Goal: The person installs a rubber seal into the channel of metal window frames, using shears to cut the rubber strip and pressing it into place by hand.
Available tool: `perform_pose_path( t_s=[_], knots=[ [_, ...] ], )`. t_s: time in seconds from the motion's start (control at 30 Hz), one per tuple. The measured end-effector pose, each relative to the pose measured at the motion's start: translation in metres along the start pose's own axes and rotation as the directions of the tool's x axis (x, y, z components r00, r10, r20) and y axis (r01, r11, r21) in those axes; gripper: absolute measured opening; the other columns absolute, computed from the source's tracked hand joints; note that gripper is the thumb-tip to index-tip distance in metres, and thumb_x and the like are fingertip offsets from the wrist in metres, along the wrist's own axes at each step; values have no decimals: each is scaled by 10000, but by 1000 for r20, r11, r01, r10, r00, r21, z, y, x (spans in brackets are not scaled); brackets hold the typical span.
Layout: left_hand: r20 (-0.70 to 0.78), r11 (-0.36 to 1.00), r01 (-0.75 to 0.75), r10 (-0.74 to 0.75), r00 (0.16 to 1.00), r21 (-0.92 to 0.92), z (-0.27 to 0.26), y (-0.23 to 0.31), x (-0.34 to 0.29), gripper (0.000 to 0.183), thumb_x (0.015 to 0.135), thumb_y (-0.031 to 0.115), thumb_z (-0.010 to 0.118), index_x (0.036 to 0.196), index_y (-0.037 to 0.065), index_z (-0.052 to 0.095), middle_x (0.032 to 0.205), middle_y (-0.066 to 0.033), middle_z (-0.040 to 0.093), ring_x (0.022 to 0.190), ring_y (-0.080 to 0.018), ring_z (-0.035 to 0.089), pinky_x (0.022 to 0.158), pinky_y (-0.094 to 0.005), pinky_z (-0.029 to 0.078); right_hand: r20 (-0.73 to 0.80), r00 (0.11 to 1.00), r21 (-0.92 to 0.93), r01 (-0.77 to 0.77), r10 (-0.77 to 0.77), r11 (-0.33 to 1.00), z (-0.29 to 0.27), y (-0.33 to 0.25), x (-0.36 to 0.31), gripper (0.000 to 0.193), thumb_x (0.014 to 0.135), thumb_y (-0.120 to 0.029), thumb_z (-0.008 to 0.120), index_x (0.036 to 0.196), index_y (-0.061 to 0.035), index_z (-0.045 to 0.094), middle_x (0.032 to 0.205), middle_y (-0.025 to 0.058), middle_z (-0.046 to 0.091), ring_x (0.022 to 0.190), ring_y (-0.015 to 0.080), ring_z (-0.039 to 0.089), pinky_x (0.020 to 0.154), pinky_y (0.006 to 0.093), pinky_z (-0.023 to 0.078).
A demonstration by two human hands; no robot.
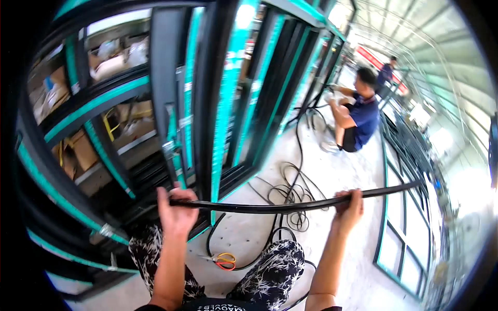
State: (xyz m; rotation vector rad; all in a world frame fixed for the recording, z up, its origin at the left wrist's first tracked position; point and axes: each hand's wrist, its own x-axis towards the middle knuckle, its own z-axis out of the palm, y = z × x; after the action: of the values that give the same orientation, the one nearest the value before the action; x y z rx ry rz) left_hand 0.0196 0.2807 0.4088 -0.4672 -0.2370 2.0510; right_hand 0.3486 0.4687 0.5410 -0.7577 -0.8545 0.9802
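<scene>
A long black strip (275,209) runs across in front of me, bowed slightly in this view. Near its left end my left hand (177,215) is closed around it, thumb up, close to the window frames. Toward the other end my right hand (347,212) grips the same strip with bent fingers, and the strip's tail sticks out to the right beyond it. Below, on the floor between my knees, lie scissors (225,261) with yellow and red handles. Loose black cord-like strips (290,194) lie tangled on the floor beyond the held one.
Black frames with green tape (225,103) stand upright at my left and ahead. On the right a large green-edged frame (386,238) lies low beside stacked dark profiles (410,140). A co-worker (360,114) squats ahead; another person (385,73) is farther back.
</scene>
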Motion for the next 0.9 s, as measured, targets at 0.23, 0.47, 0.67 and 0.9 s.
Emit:
perform_pose_path(
  t_s=[0.23,0.47,0.67,0.9],
  knots=[
    [637,603,-625,238,733,495,96,15,-34,395,1039,448,467,925,82,561,576,62,298,464,-46,270,459,-213,249,95,688,-690,-475,719,545,-69,109,-4,424,950,-351,636,896,69,662,783,163,712,636,219,709,546,316,576],
    [293,202,-245,-256,921,948,125,-40,17,426,1008,522,485,884,118,534,543,74,298,432,-62,259,418,-252,176,658,738,-513,299,146,805,82,45,-58,137,910,-102,692,992,7,696,838,53,703,718,116,644,660,252,513],
    [235,111,-208,-363,902,972,163,-51,30,357,1039,455,478,986,102,479,638,51,370,481,-45,273,434,-237,177,788,543,-181,654,-290,734,226,16,-64,678,810,-152,796,1403,-24,493,1365,154,546,1215,276,559,959,391,497],
    [282,83,-275,-449,848,958,183,-37,59,381,1022,479,506,919,116,447,648,66,357,486,-33,278,422,-225,200,696,662,-148,512,-279,846,326,-5,-72,1051,785,-284,854,1547,-3,188,1439,273,450,1312,339,484,1032,435,434]
  ],
)
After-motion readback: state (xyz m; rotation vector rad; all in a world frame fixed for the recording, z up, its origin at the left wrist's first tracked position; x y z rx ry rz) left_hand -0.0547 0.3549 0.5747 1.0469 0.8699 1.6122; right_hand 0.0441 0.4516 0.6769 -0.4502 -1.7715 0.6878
